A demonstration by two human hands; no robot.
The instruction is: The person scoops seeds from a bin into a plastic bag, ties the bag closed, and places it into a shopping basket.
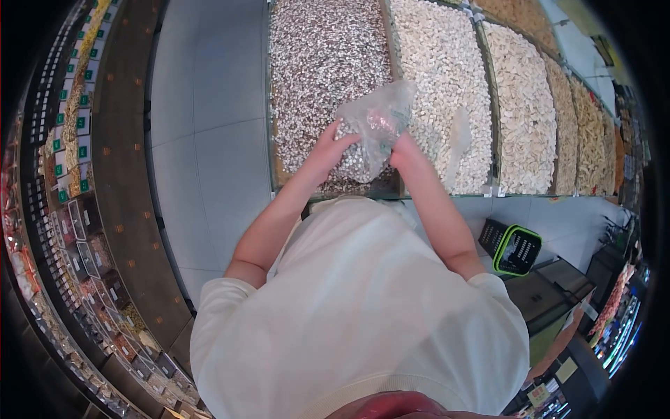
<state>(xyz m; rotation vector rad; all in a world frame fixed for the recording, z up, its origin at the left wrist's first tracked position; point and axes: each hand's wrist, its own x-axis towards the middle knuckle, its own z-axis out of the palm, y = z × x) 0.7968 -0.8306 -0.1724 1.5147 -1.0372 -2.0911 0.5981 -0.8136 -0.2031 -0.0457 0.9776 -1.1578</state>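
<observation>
A clear plastic bag [377, 143] with faint green print hangs over the front of a bin of small brown-and-white speckled pieces [328, 56]. My left hand [331, 149] is at the bag's left edge, thumb and fingers closed on the plastic. From the wrist on, my right hand [384, 124] is covered by the bag and shows only as a pinkish shape through it; its fingers cannot be made out. Speckled pieces lie beneath the bag and may be inside it too.
To the right are bins of cream-coloured pieces [447, 63] and pale slices [520, 105], with a translucent scoop-like object [459, 140] on the cream pieces. A black basket with a green rim [518, 250] stands on the floor at right. Shelves [125, 167] line the left.
</observation>
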